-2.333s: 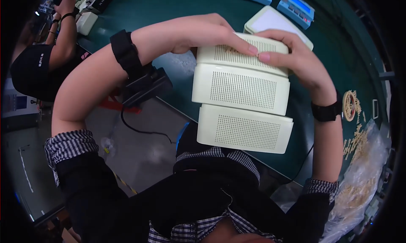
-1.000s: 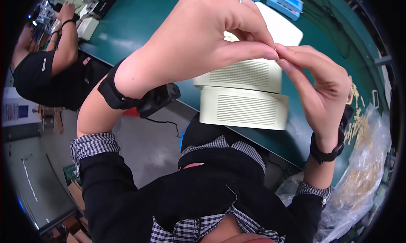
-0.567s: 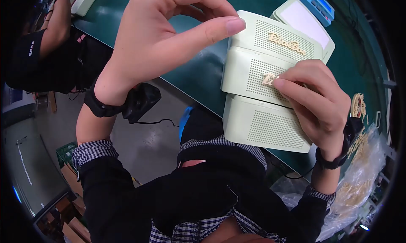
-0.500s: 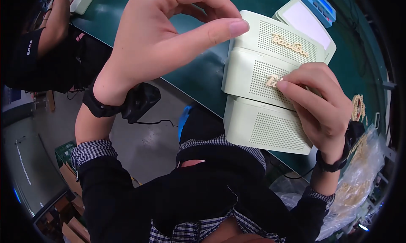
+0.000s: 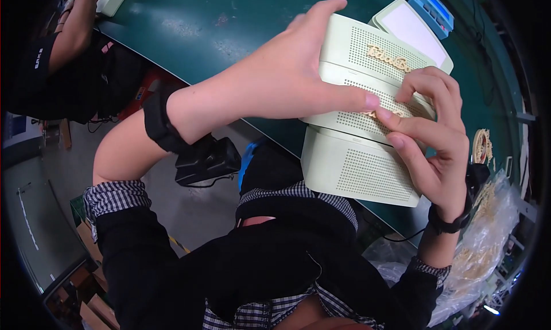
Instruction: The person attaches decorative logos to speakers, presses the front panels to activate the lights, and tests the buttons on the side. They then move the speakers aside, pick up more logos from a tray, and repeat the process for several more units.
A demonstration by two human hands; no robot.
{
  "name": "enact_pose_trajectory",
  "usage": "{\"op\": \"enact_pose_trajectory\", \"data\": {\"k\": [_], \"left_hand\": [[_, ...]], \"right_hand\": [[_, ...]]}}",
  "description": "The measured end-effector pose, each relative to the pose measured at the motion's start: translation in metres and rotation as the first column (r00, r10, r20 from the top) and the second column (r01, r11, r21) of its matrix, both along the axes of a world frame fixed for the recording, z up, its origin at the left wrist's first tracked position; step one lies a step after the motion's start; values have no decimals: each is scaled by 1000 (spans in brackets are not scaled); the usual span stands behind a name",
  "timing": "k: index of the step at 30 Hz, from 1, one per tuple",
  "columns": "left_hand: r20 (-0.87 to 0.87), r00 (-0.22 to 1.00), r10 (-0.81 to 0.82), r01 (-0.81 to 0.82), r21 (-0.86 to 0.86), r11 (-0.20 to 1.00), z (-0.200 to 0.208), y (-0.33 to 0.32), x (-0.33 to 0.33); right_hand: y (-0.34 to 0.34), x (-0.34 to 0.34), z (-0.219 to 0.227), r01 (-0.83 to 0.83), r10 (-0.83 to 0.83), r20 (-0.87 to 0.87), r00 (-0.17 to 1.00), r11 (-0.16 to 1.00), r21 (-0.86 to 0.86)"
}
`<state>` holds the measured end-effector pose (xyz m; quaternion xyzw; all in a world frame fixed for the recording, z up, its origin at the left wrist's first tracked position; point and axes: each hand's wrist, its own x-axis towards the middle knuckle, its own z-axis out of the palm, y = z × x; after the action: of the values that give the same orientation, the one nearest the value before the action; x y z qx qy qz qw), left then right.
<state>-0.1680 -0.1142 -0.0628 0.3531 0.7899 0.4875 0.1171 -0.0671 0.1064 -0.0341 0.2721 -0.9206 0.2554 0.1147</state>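
Three pale green boxes with perforated faces lie side by side on the green table. On the far box [image 5: 338,43] sits a cream script lettering piece [image 5: 387,57]. A second lettering piece [image 5: 367,113] lies on the middle box [image 5: 333,119], mostly hidden by my fingers. My left hand [image 5: 298,72] is spread across the far and middle boxes, its thumb pressing at the second lettering. My right hand [image 5: 436,129] touches that lettering with its index fingertip, thumb apart and other fingers curled above the box. The near box [image 5: 330,163] has a bare perforated face.
Beyond the boxes lie a pale green case with a white panel [image 5: 413,28] and a blue device [image 5: 433,8]. On the right are a bundle of cream pieces [image 5: 483,146] and a clear plastic bag [image 5: 476,261]. Another person's arm [image 5: 74,28] is at the far left.
My left hand has come down from above the far box, and its thumb now rests at the middle box's lettering. My right thumb has come into view, apart from the index finger.
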Motion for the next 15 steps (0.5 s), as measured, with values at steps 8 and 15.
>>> {"op": "enact_pose_trajectory", "data": {"k": [8, 15], "left_hand": [[320, 939, -130, 111, 77, 991, 9, 3, -2], [347, 938, -24, 49, -63, 997, -33, 9, -14]], "right_hand": [[11, -5, -25, 134, -107, 131, 986, 966, -223], [-10, 2, -51, 558, -53, 605, 794, 457, -692]]}}
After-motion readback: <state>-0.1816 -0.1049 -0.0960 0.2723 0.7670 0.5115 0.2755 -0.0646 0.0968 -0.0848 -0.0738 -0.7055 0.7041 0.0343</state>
